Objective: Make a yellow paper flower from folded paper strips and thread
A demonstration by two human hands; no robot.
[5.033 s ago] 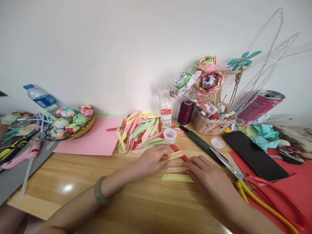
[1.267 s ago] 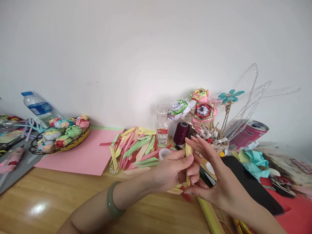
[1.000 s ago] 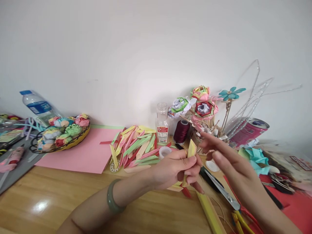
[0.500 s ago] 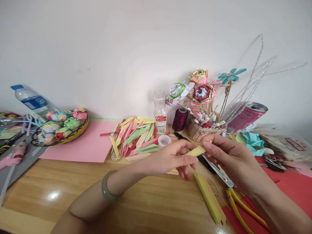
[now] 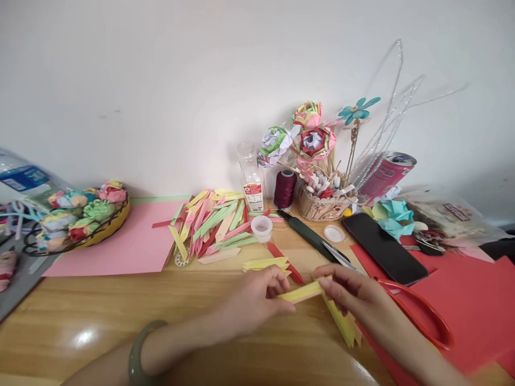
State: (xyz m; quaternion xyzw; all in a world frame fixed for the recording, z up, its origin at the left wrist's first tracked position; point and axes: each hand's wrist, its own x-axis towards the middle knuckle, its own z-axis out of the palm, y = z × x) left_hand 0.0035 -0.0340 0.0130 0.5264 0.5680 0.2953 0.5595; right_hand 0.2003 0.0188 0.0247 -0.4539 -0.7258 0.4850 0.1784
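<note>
Between my two hands is a folded yellow paper strip (image 5: 302, 291) with a peach edge. My left hand (image 5: 263, 292) pinches its left end between thumb and fingers. At the other end, my right hand (image 5: 350, 289) grips it with thumb and fingertips. More yellow folded strips (image 5: 340, 324) lie on the table under my right hand. Behind my left hand rest other yellow strips (image 5: 263, 264) and a red strip (image 5: 284, 261). Scissors with red handles (image 5: 436, 316) lie partly hidden beneath my right hand and forearm.
A heap of coloured strips (image 5: 219, 222) lies behind, near a glass bottle (image 5: 252, 179), a small cup (image 5: 261, 228) and a thread spool (image 5: 285, 190). Rightward are a basket of paper flowers (image 5: 325, 206), a phone (image 5: 384, 249) and red paper (image 5: 462, 300). A flower basket (image 5: 120, 214) stands left.
Both hands have moved lower and leftward in view with the strip, which is now held closer to level. The camera view has shifted, bringing the phone into sight.
</note>
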